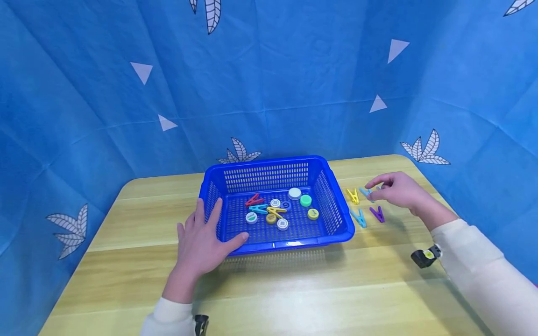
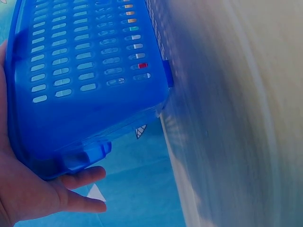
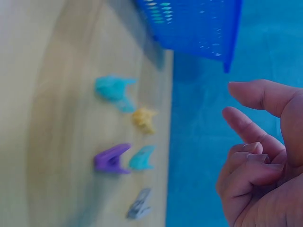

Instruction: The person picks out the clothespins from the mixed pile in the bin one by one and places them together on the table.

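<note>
My left hand (image 1: 201, 242) rests spread on the left front corner of a blue plastic basket (image 1: 294, 243), its fingers over the rim. Over the clothespins on the table's right side hovers my right hand (image 1: 399, 189). Its thumb and index finger stand apart with nothing between them, the other fingers bent, as the right wrist view shows. Below it lie a purple clothespin (image 1: 377, 214), a yellow clothespin (image 1: 353, 196), a light blue clothespin (image 1: 358, 218) and a second light blue clothespin (image 1: 366, 193). A grey clothespin (image 3: 139, 204) shows in the right wrist view.
Inside the basket lie a red clothespin (image 1: 254, 200), a blue clothespin (image 1: 258, 209) and a yellow clothespin (image 1: 276, 212). Several bottle caps, among them a green cap (image 1: 306, 200), are scattered around them. Blue cloth (image 1: 294, 70) hangs behind the wooden table (image 1: 138, 224).
</note>
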### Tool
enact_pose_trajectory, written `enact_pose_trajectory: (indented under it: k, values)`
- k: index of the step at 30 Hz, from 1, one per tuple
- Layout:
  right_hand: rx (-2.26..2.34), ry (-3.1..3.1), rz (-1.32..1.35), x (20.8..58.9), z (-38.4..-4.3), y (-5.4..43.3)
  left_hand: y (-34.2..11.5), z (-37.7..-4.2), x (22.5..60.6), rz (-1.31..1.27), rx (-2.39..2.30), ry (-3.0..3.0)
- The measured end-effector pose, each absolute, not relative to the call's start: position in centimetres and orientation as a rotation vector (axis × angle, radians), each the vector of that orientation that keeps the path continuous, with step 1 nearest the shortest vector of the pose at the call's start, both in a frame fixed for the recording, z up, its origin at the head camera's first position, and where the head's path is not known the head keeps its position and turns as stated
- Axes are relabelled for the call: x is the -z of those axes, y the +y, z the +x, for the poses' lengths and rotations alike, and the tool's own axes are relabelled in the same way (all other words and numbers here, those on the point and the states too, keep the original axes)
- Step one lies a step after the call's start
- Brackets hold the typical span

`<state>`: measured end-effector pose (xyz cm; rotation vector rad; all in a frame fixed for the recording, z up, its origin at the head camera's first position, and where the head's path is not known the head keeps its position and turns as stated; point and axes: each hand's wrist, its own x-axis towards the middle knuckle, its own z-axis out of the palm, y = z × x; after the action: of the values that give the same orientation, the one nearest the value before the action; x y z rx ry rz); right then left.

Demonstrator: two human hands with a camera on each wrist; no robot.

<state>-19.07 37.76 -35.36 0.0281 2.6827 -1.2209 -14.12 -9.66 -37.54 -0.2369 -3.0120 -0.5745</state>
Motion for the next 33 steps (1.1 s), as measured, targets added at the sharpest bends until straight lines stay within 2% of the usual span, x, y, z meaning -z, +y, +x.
enact_pose_trajectory:
  k: [17, 33]
  values:
    - [1.229, 2.727, -0.098, 31.6, -21.8, 34.1, -9.5, -14.0, 37.5, -0.224, 0.567, -3.01]
    - [1.267, 2.707, -0.13, 30.3, -23.8, 29.8, -9.6, -14.1, 37.8, -0.221, 0.59, -2.998]
